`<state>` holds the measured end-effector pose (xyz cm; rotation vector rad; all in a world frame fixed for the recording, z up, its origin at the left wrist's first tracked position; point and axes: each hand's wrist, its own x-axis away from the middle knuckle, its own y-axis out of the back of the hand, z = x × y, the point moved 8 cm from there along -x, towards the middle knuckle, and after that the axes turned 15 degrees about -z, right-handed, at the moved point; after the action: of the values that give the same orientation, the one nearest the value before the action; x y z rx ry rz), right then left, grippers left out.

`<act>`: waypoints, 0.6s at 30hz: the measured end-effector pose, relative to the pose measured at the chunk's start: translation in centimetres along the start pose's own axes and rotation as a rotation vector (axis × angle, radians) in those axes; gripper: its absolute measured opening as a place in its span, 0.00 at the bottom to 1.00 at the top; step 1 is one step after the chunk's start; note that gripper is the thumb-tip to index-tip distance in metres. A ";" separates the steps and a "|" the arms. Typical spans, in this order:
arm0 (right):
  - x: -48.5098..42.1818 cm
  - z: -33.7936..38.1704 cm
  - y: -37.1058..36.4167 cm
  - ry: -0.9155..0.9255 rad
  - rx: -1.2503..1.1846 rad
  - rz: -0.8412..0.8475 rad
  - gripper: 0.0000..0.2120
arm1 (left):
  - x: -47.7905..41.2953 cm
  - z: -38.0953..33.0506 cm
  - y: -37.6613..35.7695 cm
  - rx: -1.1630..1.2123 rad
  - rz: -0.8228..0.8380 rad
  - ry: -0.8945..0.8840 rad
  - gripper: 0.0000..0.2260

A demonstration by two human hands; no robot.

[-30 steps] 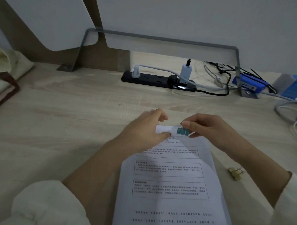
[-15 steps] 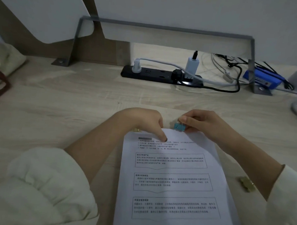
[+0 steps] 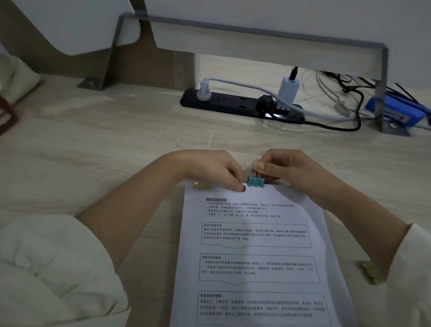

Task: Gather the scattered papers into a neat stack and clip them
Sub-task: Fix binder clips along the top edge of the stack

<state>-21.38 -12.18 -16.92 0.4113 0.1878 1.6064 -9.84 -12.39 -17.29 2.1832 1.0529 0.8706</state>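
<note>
A stack of printed white papers [image 3: 254, 259] lies flat on the wooden desk, its top edge under my hands. A teal binder clip [image 3: 255, 182] sits on the middle of that top edge. My right hand [image 3: 290, 170] pinches the clip's wire handles between thumb and fingers. My left hand [image 3: 214, 170] presses a fingertip down on the paper just left of the clip. A gold binder clip [image 3: 201, 185] grips the stack's top left corner, partly under my left hand.
Another gold binder clip [image 3: 372, 272] lies loose on the desk right of the stack. A black power strip [image 3: 239, 105] with plugs and cables sits at the back under a grey metal bracket [image 3: 252, 31]. A blue box [image 3: 397, 110] is far right, a cream bag [image 3: 5, 85] far left.
The stack's top edge was lifted between both hands; now it lies flat. The teal clip now sits on the edge with its handles raised, my right hand pinching them.
</note>
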 end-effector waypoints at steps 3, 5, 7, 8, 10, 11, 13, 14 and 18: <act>-0.1 -0.2 -0.6 -0.050 0.028 0.097 0.08 | 0.1 -0.1 0.1 0.017 -0.013 -0.008 0.05; 0.0 -0.5 -0.8 -0.074 0.074 0.158 0.14 | 0.1 -0.2 0.1 0.016 -0.015 -0.014 0.05; 0.2 -0.5 -0.9 -0.119 0.082 0.204 0.20 | 0.2 -0.1 0.1 0.011 -0.016 -0.013 0.04; 0.3 -0.6 -1.0 -0.141 0.091 0.227 0.22 | 0.2 -0.1 0.0 0.009 -0.014 -0.009 0.04; 0.6 -0.7 -1.1 -0.168 0.154 0.271 0.22 | 0.3 0.0 0.0 0.005 -0.003 -0.002 0.03; 0.8 -0.8 -1.1 -0.169 0.193 0.284 0.21 | 0.4 0.1 -0.1 0.004 0.004 0.002 0.03; 0.9 -0.8 -0.9 -0.155 0.240 0.286 0.19 | 0.4 0.1 -0.1 0.011 0.008 0.017 0.05; 1.0 -0.8 -0.8 -0.145 0.243 0.275 0.18 | 0.4 0.1 0.0 0.022 0.005 0.029 0.06; 1.3 0.1 1.6 -0.065 0.238 0.102 0.14 | 0.5 -0.1 0.1 0.064 -0.054 0.060 0.04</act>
<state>-22.85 -11.06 -16.02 0.6648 0.3140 1.6735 -9.64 -12.01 -17.02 2.1822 1.1793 0.8946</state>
